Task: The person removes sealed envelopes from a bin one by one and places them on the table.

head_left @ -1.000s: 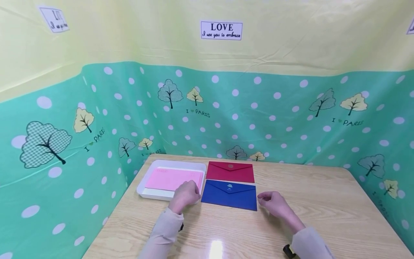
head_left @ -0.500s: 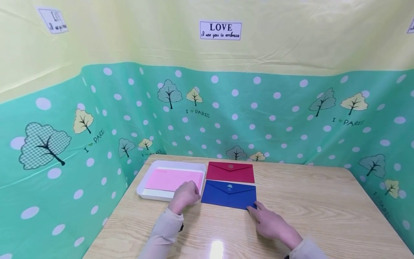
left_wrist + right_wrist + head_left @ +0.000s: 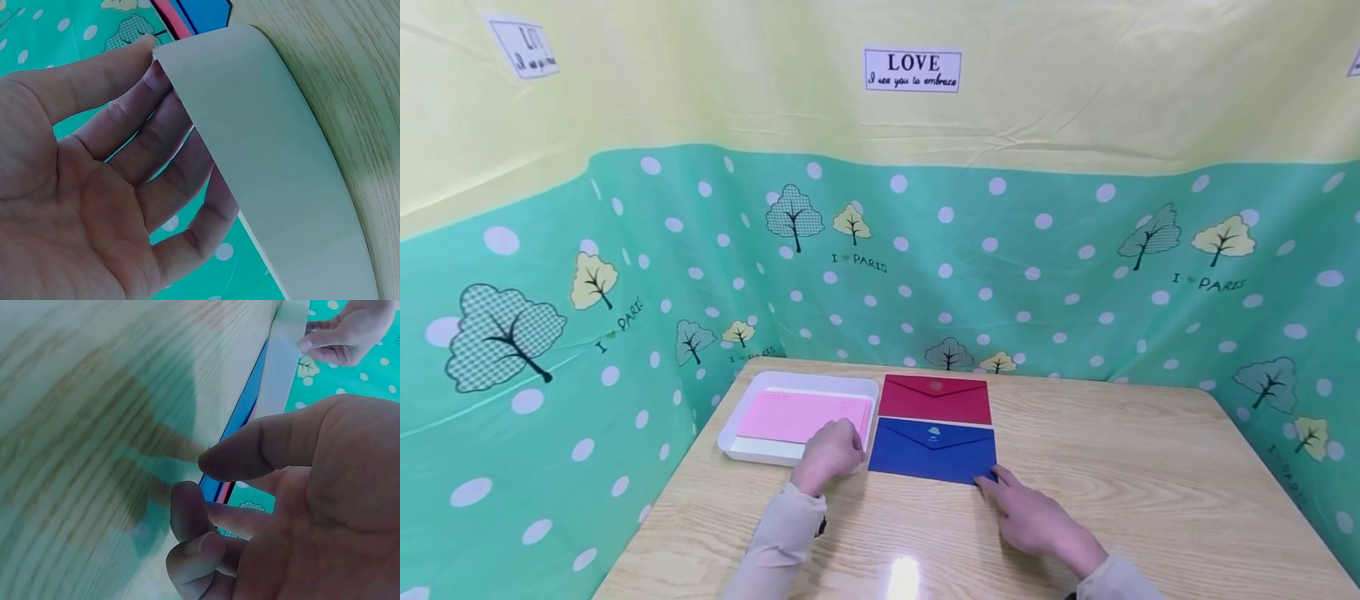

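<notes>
A shallow white tray stands at the left of the table with pink envelopes in it. My left hand grips the tray's near right corner; the left wrist view has the thumb at the rim and the other fingers partly hidden behind the wall. To the right of the tray lies a blue envelope, flap side up. My right hand touches its near right corner, thumb at the front edge and a finger at the right edge, with a gap between their tips. Beyond the blue one lies a red envelope.
The wooden table extends to the right and front of the envelopes. A green and yellow cloth with dots and trees hangs around the table's back and sides.
My right hand has moved from beside the blue envelope's right edge to its near right corner and stayed there. The left hand, the tray and the envelopes show no clear movement.
</notes>
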The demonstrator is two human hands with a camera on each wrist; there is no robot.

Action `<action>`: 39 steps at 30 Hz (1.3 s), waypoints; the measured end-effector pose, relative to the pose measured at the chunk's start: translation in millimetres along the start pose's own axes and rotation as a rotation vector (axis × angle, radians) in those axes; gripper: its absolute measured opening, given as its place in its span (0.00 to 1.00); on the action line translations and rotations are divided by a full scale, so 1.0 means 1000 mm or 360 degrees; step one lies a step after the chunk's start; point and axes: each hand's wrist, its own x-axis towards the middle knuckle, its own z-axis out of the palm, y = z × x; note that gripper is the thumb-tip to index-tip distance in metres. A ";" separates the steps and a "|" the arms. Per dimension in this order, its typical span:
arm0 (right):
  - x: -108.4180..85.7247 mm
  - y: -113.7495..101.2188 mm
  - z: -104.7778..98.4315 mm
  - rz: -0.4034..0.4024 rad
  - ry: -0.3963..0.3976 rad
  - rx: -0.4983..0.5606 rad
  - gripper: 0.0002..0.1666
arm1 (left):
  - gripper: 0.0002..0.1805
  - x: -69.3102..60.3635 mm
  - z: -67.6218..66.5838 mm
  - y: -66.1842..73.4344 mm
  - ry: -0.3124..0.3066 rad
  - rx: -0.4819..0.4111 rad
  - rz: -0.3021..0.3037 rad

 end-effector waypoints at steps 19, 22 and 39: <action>0.007 0.000 -0.002 0.0048 -0.0006 -0.0001 0.33 | 0.06 0.002 0.000 -0.001 0.0001 -0.0002 -0.0004; 0.006 -0.001 -0.002 0.0039 0.0004 0.0006 0.33 | 0.06 0.002 0.000 -0.001 -0.0002 0.0008 0.0000; 0.006 0.001 -0.004 0.0005 0.0008 0.0016 0.32 | 0.05 0.001 -0.001 -0.001 -0.0021 0.0004 -0.0022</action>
